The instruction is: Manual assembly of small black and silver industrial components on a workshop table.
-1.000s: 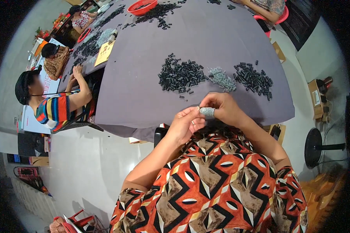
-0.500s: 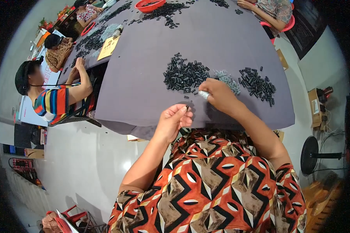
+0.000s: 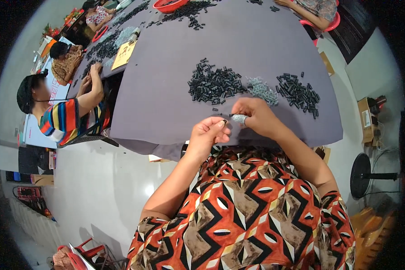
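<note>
My left hand [image 3: 209, 136] is closed in a pinch on a small black piece [image 3: 224, 121] near the table's front edge. My right hand [image 3: 260, 118] faces it just to the right, fingers bent together, with a silvery wrapping [image 3: 239, 119] around what looks like the thumb. A tiny dark bit shows at its fingertips, too small to name. Beyond the hands lie a heap of short black tubular pieces [image 3: 213, 84], a pile of small silvery pins [image 3: 262, 91] and, to the right, a second heap of black pieces [image 3: 298, 95].
The table has a grey cloth [image 3: 166, 99]. At its far side stands a red basin [image 3: 171, 5] among more black pieces. A yellow card [image 3: 123, 55] lies at left. A person in a striped shirt [image 3: 67, 118] works there; others sit farther off. A black fan [image 3: 360, 175] stands right.
My left hand has moved slightly right and up. The right hand has drawn back a little from the piles toward me, so the fingertips are closer together.
</note>
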The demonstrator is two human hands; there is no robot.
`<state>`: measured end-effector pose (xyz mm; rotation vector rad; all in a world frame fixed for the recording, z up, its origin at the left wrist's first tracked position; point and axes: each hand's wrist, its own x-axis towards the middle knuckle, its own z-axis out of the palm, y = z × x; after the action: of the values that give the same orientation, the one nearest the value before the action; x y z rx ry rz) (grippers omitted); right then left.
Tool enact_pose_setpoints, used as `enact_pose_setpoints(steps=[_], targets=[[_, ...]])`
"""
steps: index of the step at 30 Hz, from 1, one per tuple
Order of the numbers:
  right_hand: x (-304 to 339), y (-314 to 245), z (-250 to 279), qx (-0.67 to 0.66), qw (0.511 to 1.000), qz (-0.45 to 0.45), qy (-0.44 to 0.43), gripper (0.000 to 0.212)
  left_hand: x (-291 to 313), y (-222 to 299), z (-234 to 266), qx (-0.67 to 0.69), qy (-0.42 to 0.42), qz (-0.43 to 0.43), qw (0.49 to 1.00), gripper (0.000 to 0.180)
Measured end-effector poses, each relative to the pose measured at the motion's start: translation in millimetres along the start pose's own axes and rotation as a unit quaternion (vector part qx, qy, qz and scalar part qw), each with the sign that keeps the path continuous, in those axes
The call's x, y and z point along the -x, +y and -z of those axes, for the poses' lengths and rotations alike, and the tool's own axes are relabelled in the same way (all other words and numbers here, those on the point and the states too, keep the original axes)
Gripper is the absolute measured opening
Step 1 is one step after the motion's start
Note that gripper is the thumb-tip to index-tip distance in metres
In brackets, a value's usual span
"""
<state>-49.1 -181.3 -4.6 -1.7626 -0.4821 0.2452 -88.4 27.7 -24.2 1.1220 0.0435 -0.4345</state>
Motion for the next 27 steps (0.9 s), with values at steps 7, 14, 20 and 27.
enact_pose_setpoints(steps=[7,14,20,27], targets=[[14,-2,6,-0.071,0.997,0.014,-0.020,0.008,1,1,-20,-0.055,-0.006,-0.013,0.998,0.018],[18,-13,2,0.081,0.989,0.118,0.035,0.013,-2,-2,-22,-0.083,-0.029,-0.040,0.995,0.019],[8,6,8,-0.119,0.993,0.004,0.001,0.009,0,-1,-21,-0.062,-0.001,-0.034,0.998,0.016],[8,5,9,-0.240,0.969,-0.034,-0.047,0.011,0,2,-23,-0.065,-0.016,-0.006,0.998,0.017]])
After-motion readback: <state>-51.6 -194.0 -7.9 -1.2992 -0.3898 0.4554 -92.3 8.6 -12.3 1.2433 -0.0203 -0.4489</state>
